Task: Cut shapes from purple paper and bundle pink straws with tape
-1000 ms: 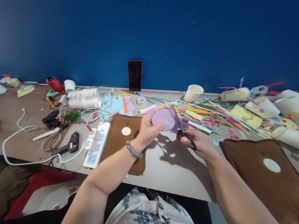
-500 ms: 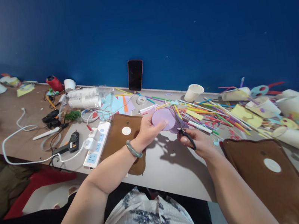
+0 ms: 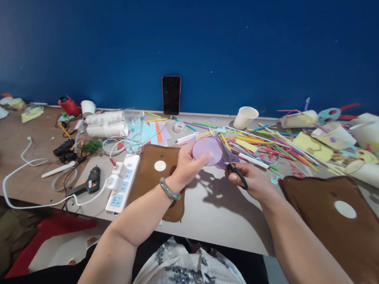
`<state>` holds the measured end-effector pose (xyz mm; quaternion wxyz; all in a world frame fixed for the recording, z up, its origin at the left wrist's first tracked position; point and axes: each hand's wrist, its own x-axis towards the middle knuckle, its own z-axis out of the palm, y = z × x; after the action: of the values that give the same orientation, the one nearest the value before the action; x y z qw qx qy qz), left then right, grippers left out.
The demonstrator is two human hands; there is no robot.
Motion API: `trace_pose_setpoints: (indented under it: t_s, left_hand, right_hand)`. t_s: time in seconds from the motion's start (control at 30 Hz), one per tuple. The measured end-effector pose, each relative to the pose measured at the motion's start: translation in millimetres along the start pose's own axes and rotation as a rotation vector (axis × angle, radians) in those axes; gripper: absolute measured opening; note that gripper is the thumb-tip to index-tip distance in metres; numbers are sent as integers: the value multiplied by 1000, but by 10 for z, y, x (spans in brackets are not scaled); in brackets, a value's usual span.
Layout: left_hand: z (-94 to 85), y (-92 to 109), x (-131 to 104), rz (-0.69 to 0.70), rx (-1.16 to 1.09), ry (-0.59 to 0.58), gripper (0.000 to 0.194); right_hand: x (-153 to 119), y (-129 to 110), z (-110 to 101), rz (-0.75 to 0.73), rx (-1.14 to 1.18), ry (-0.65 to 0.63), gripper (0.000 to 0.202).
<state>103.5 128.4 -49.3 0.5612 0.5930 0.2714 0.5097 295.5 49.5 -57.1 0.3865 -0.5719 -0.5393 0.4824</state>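
My left hand (image 3: 187,162) grips a round piece of purple paper (image 3: 206,151), with the thumb lying across its face. A ragged purple edge shows around and to the right of the round part. In my right hand (image 3: 251,180) is a pair of black-handled scissors (image 3: 237,175), its blades pointing away from me along the right edge of the paper. Whether the blades are parted is too small to tell. Both hands are held above the table, and their shadow falls on its pale top (image 3: 219,219).
Coloured sticks (image 3: 275,140) lie scattered behind my hands, near a paper cup (image 3: 245,117). A phone (image 3: 172,95) leans on the blue wall. Brown pads (image 3: 348,237) flank me. To the left are a power strip (image 3: 124,183), a glue gun (image 3: 89,181) and cables.
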Motion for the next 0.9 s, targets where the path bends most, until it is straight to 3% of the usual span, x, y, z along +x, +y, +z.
trace_pose_setpoints:
  t_s: [0.9]
  left_hand:
    - [-19,-2,11,-54,10,16,21]
  right_hand:
    - [33,134,-83,44,-82,14,47]
